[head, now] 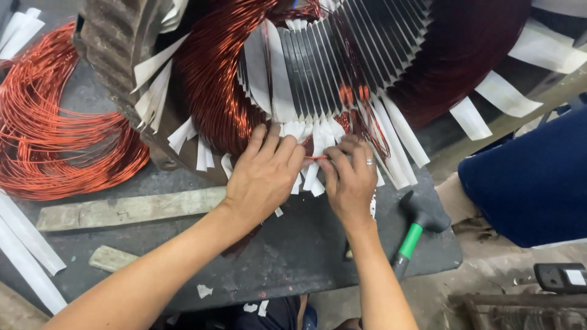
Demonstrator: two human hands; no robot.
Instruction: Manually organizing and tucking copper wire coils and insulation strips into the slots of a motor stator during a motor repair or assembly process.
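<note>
At the near edge of the dark grey table point(293, 256), seen from the head camera, the person's two bare hands meet below a large motor stator with dark steel slots and glossy copper-red windings point(318, 67). The left hand point(263, 177) lies with its fingers spread against the copper coil and the white paper slot strips point(309, 137), its fingertips pinching one end of a thin reddish copper wire point(317, 157). The right hand point(350, 180), a ring on one finger, has its grip clenched on the other end of that same wire, so the short strand runs level between the two hands, just under the stator's lower rim and touching the paper strips.

To the right of the right wrist, a black-headed mallet with a green handle point(416, 229) lies on the table, near but apart from the hand. To the left, a loose bundle of bright orange-red copper wire loops point(55, 134) rests on the table, well apart from the hands. A flat weathered wooden slat point(128, 209) lies beside the left forearm, and a smaller wooden block point(110, 258) lies below it. A blue-clad part of another person point(532, 183) shows at the right edge.
</note>
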